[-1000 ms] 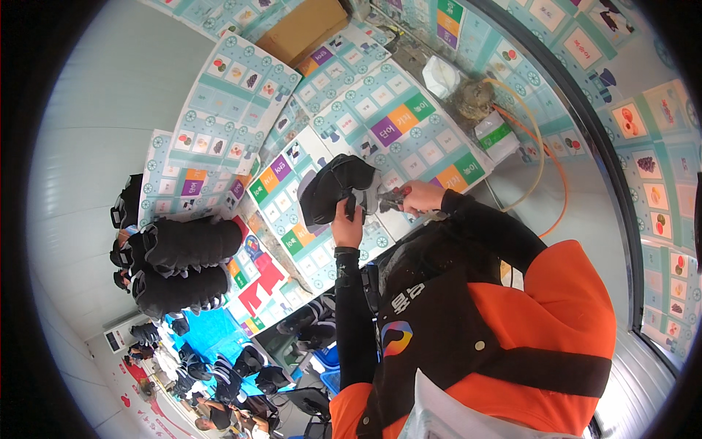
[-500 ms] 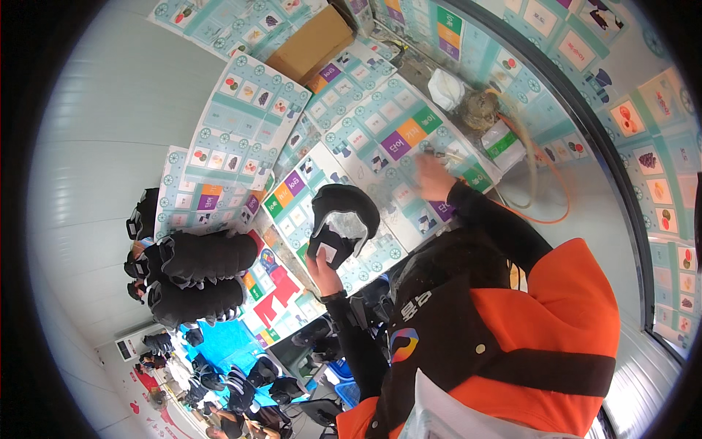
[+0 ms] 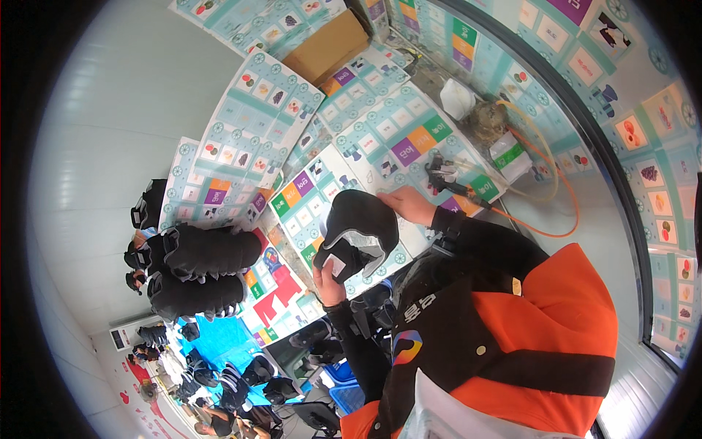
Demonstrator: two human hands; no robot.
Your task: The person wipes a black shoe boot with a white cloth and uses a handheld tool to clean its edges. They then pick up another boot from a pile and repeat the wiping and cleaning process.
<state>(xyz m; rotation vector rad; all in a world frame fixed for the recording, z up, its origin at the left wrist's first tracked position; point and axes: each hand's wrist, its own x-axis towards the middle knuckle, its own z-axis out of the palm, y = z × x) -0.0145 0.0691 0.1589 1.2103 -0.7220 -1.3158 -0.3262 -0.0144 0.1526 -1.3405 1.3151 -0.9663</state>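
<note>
A black cap (image 3: 371,218) with a grey lining is held tilted over the table in front of me, its hollow side partly toward me. My left hand (image 3: 330,287) grips its lower edge, beside a small white label (image 3: 335,268). My right hand (image 3: 411,205) has its fingers at the cap's upper right edge; the fingertips are partly hidden there. Right of that hand, a small black and silver hand tool (image 3: 442,173) with an orange hose (image 3: 504,212) lies on the table.
The table is covered with printed sheets (image 3: 380,135). Stacked black caps (image 3: 208,252) stand at the left. At the back are a cardboard box (image 3: 325,47), a white container (image 3: 458,99) and a brown lump-like thing (image 3: 488,121). Other people (image 3: 219,421) sit far off at the lower left.
My right hand has moved left from beside the hand tool to the cap. The cap has turned a little in my left hand. The whole view has shifted slightly.
</note>
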